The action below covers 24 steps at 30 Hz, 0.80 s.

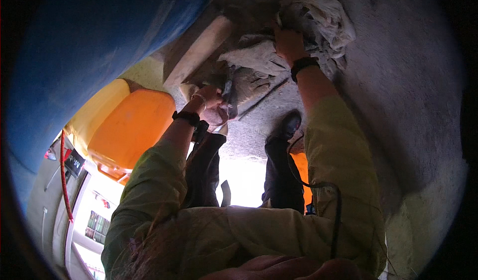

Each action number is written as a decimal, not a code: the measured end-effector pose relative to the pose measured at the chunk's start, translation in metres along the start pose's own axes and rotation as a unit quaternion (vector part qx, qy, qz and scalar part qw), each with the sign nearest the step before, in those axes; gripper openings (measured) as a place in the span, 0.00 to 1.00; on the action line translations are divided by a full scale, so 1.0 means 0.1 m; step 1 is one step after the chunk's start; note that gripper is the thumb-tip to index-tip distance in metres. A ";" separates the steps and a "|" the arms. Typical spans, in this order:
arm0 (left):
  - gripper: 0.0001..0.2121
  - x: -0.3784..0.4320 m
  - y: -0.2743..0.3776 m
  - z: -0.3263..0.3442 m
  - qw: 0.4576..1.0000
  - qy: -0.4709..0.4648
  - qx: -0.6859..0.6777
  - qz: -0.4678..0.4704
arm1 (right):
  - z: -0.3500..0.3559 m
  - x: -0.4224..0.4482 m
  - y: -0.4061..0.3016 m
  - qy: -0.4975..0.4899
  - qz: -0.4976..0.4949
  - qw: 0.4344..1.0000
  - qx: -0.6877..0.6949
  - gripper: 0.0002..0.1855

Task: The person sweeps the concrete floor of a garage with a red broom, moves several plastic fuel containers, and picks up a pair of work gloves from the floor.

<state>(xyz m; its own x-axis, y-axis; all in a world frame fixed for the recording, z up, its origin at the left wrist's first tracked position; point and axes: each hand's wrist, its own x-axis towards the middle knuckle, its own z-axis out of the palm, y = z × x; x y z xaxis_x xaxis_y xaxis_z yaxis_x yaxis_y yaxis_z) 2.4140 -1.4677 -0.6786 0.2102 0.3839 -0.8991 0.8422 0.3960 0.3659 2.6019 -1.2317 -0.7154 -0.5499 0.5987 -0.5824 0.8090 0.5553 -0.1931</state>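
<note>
My left hand [210, 95] is bent low among soiled items on the concrete floor. Its fingers are curled beside a dark, narrow object [228, 84], and whether they grip it is unclear. Farther forward and to the right, my right hand [289, 44] reaches into a shadowed heap next to a crumpled, whitish plastic bag [332, 22]. Shadow and the heap hide its fingertips. Between the hands lies a dirty grey cloth [257, 58], possibly a work glove. A thin dark rod [263, 100] rests on the floor behind it.
A large blue drum [104, 26] bulges in at upper left. Below it stand an orange jerrycan [132, 128] and a yellow container [108, 97]. A pale beam-like block [205, 50] sits near the drum. A rough wall [403, 74] borders the right; a black cable [328, 184] hangs by my right arm.
</note>
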 end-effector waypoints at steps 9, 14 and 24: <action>0.08 0.22 -0.05 0.04 0.989 0.102 -0.060 0.093 | 0.31 -1.03 -0.15 -0.058 0.107 0.872 0.475 0.34; 0.18 0.12 -0.26 0.20 0.831 0.006 -0.526 0.181 | 0.55 -1.13 -0.34 -0.188 0.042 0.730 0.656 0.26; 0.22 -0.30 -0.21 -0.16 0.466 -0.043 -0.879 0.093 | 0.52 -0.81 -0.39 -0.342 0.102 0.548 0.757 0.32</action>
<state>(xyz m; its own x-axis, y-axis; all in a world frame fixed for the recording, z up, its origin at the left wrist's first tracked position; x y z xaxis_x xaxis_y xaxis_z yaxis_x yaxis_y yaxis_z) 2.3821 -1.4737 -0.6550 0.2815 0.5428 -0.7913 -0.8866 0.4626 0.0020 2.6256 -1.3322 -0.7013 -0.6279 -0.0840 -0.7738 0.3695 -0.9072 -0.2013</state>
